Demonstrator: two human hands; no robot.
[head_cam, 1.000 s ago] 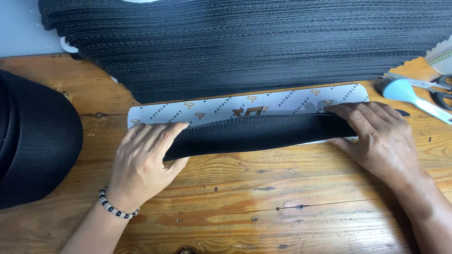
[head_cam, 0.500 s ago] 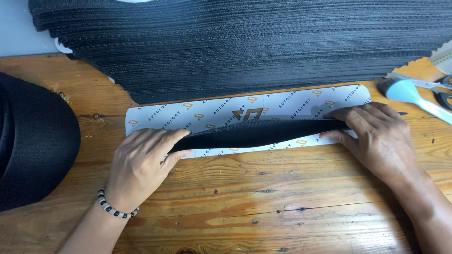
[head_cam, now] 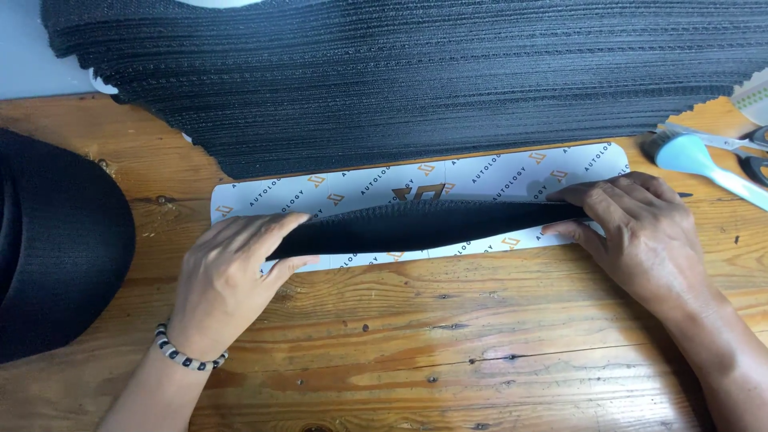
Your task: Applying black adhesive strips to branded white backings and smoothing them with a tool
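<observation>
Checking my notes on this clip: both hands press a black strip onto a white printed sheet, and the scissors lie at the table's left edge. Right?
Not quite. In the head view the scissors lie at the table's right edge. The left hand and right hand do press the black strip onto the white printed sheet.

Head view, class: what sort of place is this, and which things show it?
Probably a sewing or craft workshop: a big stack of black fabric on a wooden bench, scissors at the edge, and hands pressing a black strip onto a printed paper piece.
</observation>
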